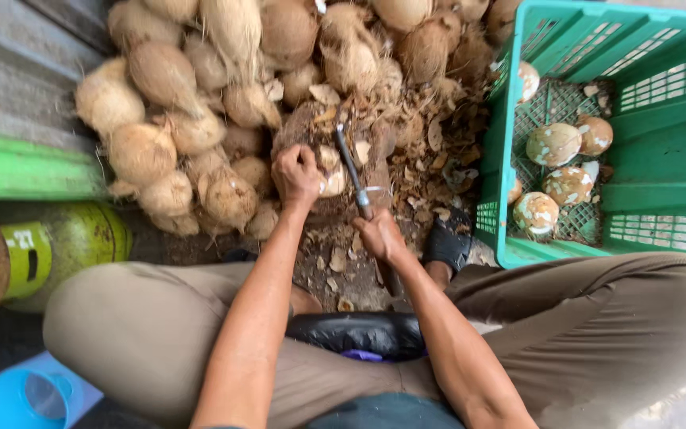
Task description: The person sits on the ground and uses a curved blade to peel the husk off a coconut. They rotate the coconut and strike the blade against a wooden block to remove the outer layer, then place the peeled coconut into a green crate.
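My left hand (297, 173) presses a partly peeled coconut (332, 183) down on a wooden chopping block (305, 127) littered with husk scraps. My right hand (379, 235) grips the handle of a long dark knife (349, 163), whose blade points away from me and lies against the coconut. I sit low with both knees spread wide, in tan trousers, the block between them.
A heap of brown husked coconuts (200, 87) lies behind and left of the block. A green plastic crate (637, 183) at right holds several peeled coconuts (553, 144). A green gas cylinder (49, 250) lies at left, a blue scoop (29, 397) at bottom left. Shell chips (438, 151) cover the ground.
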